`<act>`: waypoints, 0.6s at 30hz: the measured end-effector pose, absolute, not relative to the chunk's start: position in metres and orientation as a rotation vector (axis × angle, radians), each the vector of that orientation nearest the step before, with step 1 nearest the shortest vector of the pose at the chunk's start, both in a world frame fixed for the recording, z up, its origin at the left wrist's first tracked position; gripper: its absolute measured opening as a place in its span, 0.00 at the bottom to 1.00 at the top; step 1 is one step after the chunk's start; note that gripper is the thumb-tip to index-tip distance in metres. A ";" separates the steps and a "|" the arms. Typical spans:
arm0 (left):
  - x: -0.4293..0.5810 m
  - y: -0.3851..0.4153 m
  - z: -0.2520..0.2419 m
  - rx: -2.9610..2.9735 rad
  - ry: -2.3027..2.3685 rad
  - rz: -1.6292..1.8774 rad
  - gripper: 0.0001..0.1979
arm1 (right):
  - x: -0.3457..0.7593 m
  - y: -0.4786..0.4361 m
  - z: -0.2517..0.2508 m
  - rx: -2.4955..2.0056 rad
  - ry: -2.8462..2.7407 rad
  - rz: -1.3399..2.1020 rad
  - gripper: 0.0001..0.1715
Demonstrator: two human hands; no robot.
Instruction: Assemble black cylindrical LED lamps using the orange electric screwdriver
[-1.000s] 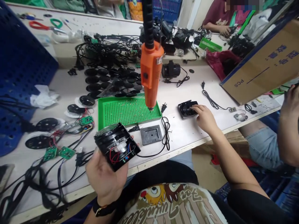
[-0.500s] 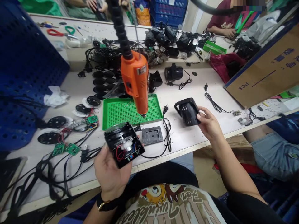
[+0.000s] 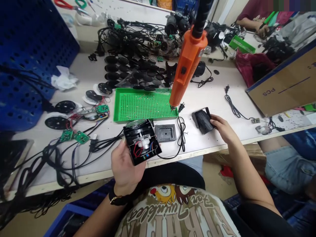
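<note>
My left hand (image 3: 124,166) grips an open black housing (image 3: 142,141) with red, black and blue wires and a round part inside, held over the table's front edge. A black power cord (image 3: 181,135) runs from it across the table. My right hand (image 3: 222,128) is closed on a black plastic cover (image 3: 202,120), held just above the table to the right. An orange electric screwdriver (image 3: 186,65) hangs from a black cable between them, its tip over the right end of a green perforated tray (image 3: 144,105). A grey square jig (image 3: 165,133) lies between the housing and the cover.
Black discs (image 3: 138,74), small green circuit boards (image 3: 74,135) and tangled black cables (image 3: 56,158) cover the left of the table. A blue perforated crate (image 3: 27,56) stands at the left, a cardboard box (image 3: 286,82) at the right. Another person's hand (image 3: 262,30) works at the far right.
My right hand picked the black cover up off the table, then lowered it closer to the table. The hanging screwdriver swung left, then right. My left hand kept the housing.
</note>
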State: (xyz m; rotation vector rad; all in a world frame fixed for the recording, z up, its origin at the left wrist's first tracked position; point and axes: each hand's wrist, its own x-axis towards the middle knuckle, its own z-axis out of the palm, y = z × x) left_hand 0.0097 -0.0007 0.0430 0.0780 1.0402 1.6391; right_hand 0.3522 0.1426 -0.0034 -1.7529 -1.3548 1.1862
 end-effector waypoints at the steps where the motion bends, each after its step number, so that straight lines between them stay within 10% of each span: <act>1: 0.009 -0.001 0.042 0.078 1.041 1.637 0.16 | 0.353 0.141 -0.001 -1.779 -1.382 1.165 0.36; 8: 0.013 -0.001 0.041 0.111 0.979 1.617 0.16 | 0.331 0.127 0.011 -1.999 -1.839 0.766 0.65; 18: 0.033 -0.006 0.030 0.059 0.669 1.625 0.26 | 0.286 0.073 0.063 -1.716 -1.734 0.729 0.46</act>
